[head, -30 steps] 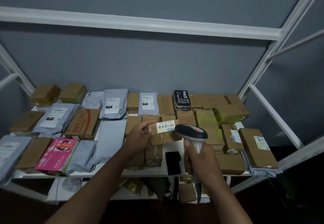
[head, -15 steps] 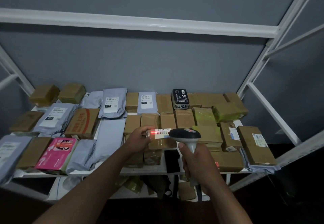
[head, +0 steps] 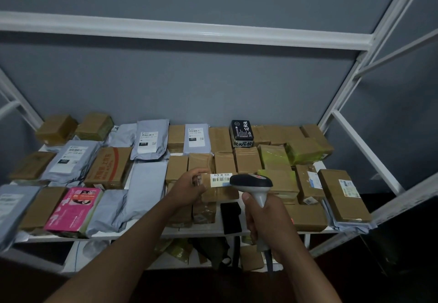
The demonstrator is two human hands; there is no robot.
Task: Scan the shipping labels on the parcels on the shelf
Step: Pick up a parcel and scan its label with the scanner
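While left hand (head: 189, 187) grips small box (head: 219, 190), label (head: 221, 179) long axis sideways, right hand (head: 267, 215) clutching scanner (head: 251, 181) just right of it

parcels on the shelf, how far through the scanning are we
Done: nothing marks any parcel as scanned, so that count cannot be told. In hand: the left hand holds a small brown box with its barcode label facing the scanner, gripped by the right hand. Left: the other parcels lie on the shelf, like the pink box.
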